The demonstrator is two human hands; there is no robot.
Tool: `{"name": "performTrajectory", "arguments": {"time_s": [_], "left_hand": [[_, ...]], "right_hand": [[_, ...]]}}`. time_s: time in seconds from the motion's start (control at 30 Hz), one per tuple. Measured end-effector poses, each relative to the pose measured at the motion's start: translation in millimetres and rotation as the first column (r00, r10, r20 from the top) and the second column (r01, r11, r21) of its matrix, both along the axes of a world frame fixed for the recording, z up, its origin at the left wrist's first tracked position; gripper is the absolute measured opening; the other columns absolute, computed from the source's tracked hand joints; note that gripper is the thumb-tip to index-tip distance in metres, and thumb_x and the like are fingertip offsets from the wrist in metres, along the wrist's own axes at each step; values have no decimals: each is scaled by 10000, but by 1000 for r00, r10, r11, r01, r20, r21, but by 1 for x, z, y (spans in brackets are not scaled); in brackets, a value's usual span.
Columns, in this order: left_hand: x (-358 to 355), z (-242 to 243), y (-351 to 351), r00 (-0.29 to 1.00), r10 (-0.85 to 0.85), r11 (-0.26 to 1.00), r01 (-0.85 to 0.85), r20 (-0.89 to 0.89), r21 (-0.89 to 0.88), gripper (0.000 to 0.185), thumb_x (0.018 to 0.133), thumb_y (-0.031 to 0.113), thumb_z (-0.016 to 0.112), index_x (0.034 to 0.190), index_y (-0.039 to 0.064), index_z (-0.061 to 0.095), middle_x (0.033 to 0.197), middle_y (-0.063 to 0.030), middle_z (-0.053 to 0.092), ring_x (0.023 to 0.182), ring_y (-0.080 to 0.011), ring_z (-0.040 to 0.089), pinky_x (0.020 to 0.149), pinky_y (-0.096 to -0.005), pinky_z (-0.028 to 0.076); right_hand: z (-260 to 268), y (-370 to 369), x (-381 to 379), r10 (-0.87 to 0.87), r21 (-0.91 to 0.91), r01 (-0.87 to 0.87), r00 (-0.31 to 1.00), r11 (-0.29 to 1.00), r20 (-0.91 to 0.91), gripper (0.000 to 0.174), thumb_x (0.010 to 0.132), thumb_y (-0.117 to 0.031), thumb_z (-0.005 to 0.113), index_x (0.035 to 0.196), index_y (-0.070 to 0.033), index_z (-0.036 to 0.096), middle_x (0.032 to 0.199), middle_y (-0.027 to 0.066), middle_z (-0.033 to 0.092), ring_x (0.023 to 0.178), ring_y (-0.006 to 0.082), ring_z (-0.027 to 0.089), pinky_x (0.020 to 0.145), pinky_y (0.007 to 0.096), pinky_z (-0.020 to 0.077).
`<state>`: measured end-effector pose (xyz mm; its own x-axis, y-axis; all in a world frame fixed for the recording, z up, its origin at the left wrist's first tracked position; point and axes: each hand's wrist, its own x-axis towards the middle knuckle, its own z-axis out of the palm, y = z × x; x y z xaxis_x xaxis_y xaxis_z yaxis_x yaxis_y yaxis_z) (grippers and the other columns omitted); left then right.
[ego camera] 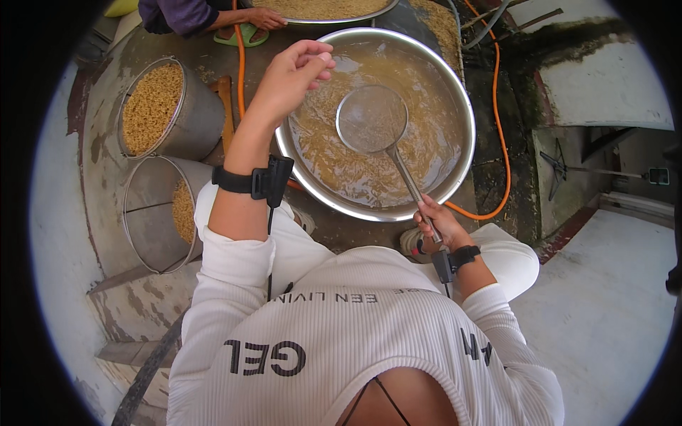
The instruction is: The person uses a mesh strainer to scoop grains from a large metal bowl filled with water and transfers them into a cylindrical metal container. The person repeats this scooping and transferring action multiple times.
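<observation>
Before me stands a wide stainless-steel basin (468, 114), full of cloudy water with tan grain under the surface. My right hand (441, 221) grips the metal handle of a round fine-mesh skimmer (371, 118) near its end. The skimmer's mesh lies over the middle of the basin, at or just above the water; which of the two I cannot tell. My left hand (306, 66) is raised over the basin's far left rim, with fingers loosely bent and nothing visible in them. A strap with a black device sits on each forearm.
At left, a metal bucket (205, 120) holds grain; a second bucket (152, 207), tipped over, has some inside. An orange hose (503, 160) curves round the basin. Beyond it, another person's hand (266, 18) touches a second basin (341, 20) of grain. Concrete steps (144, 309) rise at lower left.
</observation>
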<state>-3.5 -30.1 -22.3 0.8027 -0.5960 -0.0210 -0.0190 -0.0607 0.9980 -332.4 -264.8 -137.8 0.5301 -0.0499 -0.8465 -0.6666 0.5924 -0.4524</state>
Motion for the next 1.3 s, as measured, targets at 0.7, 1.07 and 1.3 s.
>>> {"name": "performTrajectory", "arguments": {"time_s": [0.7, 1.07, 1.3], "left_hand": [[-3, 1, -3, 999, -18, 999, 19, -44, 28, 301, 947, 257, 544, 1180, 67, 569, 1032, -38, 648, 884, -89, 597, 776, -231, 470], [-4, 1, -9, 997, -38, 997, 42, -68, 63, 291, 952, 238, 529, 1183, 64, 567, 1026, -34, 644, 889, -84, 589, 781, -232, 464], [-4, 1, -10, 999, -35, 999, 36, -42, 32, 294, 950, 250, 537, 1175, 64, 570, 1026, -34, 643, 887, -85, 588, 779, -233, 463]], "right_hand": [[-69, 1, 36, -53, -107, 42, 993, 993, -102, 280, 1010, -331, 374, 1157, -113, 470, 634, 9, 458, 429, 104, 396, 369, 251, 346], [-103, -23, 47, 270, -728, -452, 892, 515, -363, 375, 929, -332, 513, 1190, -63, 524, 974, 241, 641, 928, 429, 603, 806, 459, 465], [-38, -7, 33, 189, -951, -269, 937, -150, -295, 479, 892, -196, 590, 1350, -186, 450, 900, 171, 629, 815, 390, 614, 706, 474, 475]]}}
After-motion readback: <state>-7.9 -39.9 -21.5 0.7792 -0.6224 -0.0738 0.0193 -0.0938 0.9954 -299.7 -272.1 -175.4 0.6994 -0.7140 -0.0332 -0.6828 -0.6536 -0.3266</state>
